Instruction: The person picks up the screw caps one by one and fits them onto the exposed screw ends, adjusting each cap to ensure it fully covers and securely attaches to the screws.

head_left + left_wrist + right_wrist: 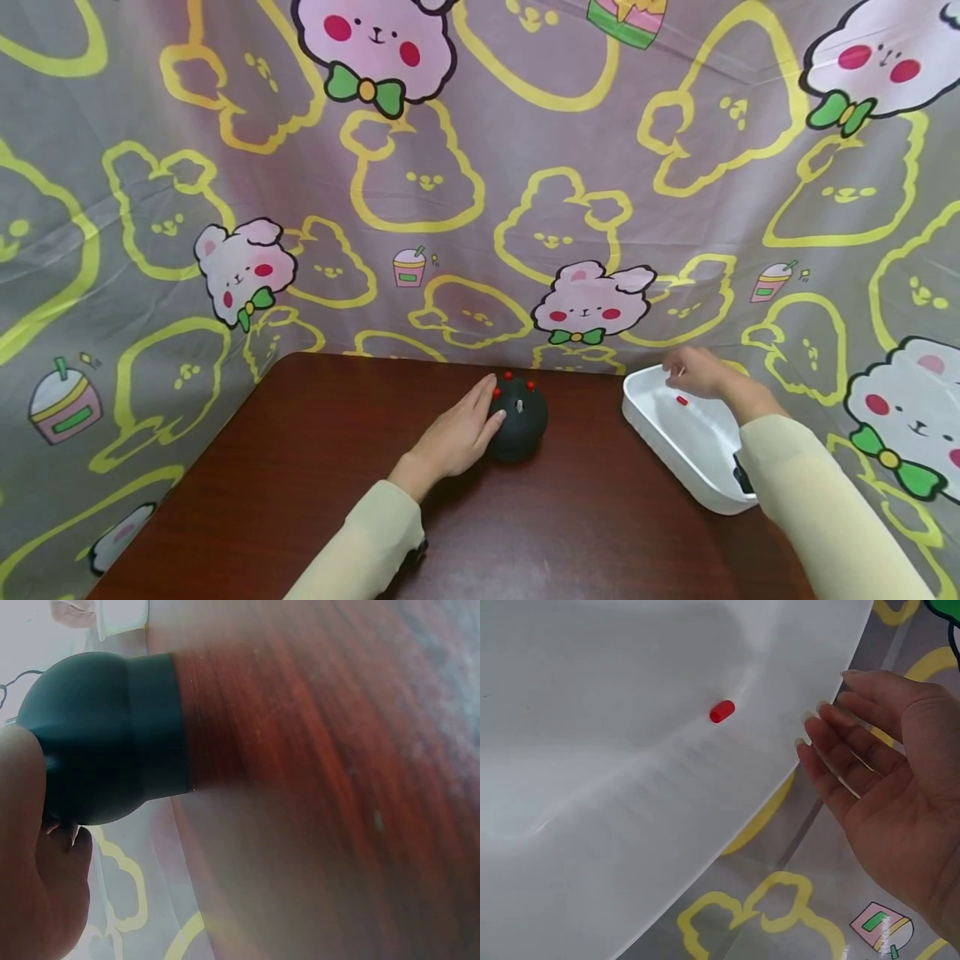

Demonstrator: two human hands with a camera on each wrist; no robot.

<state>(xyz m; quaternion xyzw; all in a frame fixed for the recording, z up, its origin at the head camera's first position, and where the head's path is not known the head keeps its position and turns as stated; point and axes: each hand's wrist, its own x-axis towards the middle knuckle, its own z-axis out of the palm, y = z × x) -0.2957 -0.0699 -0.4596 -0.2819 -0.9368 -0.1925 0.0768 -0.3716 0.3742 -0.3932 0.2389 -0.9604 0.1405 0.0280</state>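
**Ana:** Hands first, then. Where does each one sit?

**Ben:** Left hand (459, 433) lies flat against the near-left side of the dark round holder (517, 418), fingers straight and together, fingertips touching its flank. Nothing is pinched; it rests on the thing rather than gripping it. The holder stands on the brown worktop (300, 467), near the back edge, with small red pegs (512, 380) sticking up from its top.

**Ana:** And the other?

**Ben:** Right hand (693, 372) hovers over the far rim of the white tray (660, 429), which lies at the worktop's right edge. In the right wrist view the palm is spread, fingers loose and slightly bent, holding nothing. One red peg (721, 711) lies loose on the tray floor, just beside the fingertips, toward the tray's middle.

**Ana:** Which way does that peg point?

**Ben:** It is a short cylinder lying on its side, its long axis slanting across the tray, up to the right in the wrist view. The right hand is by far the nearer; the left is well apart, across the holder.

**Ana:** Anything else in the tray?

**Ben:** Something dark (742, 479) at its near end, mostly hidden by the sleeve; I cannot tell what. The left wrist view is blurred, showing only the holder's bulging side (105, 735).
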